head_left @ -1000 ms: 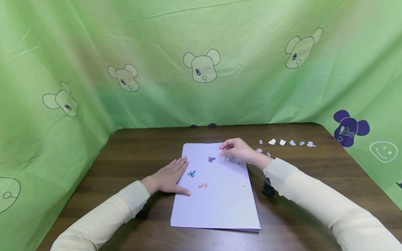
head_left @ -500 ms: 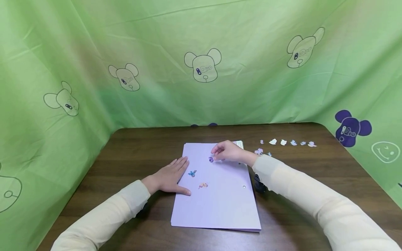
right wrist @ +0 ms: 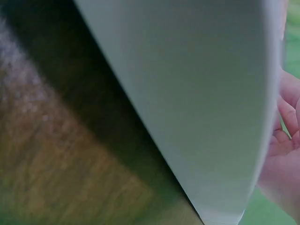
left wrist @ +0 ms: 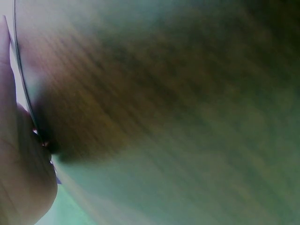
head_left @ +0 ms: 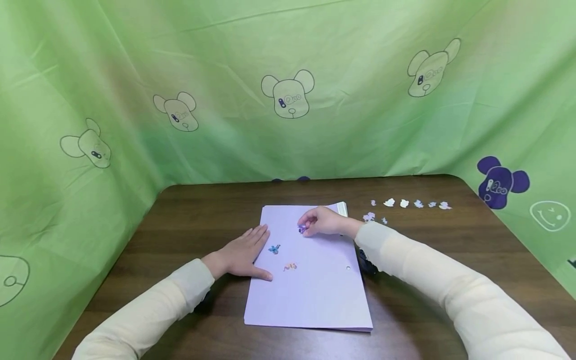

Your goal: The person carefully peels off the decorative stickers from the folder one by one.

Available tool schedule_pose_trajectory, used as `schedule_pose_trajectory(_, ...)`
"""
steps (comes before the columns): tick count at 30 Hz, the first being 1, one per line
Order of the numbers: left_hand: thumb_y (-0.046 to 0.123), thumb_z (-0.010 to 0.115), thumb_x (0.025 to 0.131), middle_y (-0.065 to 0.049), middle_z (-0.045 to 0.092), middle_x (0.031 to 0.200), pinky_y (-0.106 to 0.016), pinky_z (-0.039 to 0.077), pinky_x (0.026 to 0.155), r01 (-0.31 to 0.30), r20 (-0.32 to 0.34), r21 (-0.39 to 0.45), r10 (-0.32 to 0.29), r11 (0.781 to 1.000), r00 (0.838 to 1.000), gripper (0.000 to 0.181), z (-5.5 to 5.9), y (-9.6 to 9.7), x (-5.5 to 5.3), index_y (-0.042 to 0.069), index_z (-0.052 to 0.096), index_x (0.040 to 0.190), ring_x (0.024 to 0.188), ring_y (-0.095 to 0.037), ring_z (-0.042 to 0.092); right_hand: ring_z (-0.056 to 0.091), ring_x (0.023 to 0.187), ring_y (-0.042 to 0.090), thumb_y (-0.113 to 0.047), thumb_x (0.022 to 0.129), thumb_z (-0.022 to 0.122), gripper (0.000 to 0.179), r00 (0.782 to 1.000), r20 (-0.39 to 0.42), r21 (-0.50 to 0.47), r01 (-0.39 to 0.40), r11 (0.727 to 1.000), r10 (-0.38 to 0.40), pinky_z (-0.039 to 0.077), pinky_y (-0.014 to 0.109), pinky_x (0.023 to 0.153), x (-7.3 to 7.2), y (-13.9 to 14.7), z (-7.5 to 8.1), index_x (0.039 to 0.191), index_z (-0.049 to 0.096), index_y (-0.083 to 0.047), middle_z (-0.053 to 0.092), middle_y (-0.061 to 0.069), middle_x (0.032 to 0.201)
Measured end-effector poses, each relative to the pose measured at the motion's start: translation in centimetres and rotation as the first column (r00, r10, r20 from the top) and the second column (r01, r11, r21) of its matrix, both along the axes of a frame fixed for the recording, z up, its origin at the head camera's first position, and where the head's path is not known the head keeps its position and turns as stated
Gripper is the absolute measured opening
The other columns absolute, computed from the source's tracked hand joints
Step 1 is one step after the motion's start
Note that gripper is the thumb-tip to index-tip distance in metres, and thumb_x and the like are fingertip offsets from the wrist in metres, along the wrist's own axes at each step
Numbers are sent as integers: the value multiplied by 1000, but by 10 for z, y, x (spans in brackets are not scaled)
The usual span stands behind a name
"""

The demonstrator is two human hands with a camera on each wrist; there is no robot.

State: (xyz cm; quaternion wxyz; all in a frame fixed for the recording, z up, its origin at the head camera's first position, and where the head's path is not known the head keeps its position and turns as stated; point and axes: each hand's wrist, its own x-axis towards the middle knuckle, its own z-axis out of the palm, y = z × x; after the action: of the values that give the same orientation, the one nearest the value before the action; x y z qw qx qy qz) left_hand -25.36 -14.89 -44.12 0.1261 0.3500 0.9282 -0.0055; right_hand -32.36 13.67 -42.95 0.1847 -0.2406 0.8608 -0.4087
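Observation:
A purple sticker (head_left: 301, 229) lies on the upper part of a white folder or stack of sheets (head_left: 315, 300). My right hand (head_left: 323, 221) has thumb and fingertips around this sticker and seems to pinch its edge. My left hand (head_left: 245, 252) rests flat on the folder's left edge, fingers straight and thumb spread. Between the hands lie a blue sticker (head_left: 274, 249) and an orange-pink sticker (head_left: 290, 267). The left wrist view catches part of the left hand (left wrist: 23, 173) beside the edge. In the right wrist view the right hand (right wrist: 281, 159) is partly hidden by the folder.
Several small cut-out stickers (head_left: 404, 203), pale side up, form a row on the brown table (head_left: 202, 210) at the back right. Two more, including a pale one (head_left: 369, 216), lie nearer the folder. A green curtain (head_left: 216, 125) encloses the back and sides.
My right hand has moved left and slightly down over the folder, and its fingertips have come round the purple sticker. The left hand has stayed where it was.

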Motion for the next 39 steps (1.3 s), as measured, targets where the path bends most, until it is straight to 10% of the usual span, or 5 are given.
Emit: schedule_pose_trajectory(39, 86, 44, 75, -12, 0, 162, -38, 6, 117, -4, 1, 22, 4, 1000, 1000, 121, -1, 0, 1, 3, 8, 155, 148, -21, -2, 51, 71, 12, -8, 81, 78, 13, 978, -199, 51, -50, 997, 60, 43, 29, 73, 4, -1, -3, 92, 71, -6, 57, -2, 74)
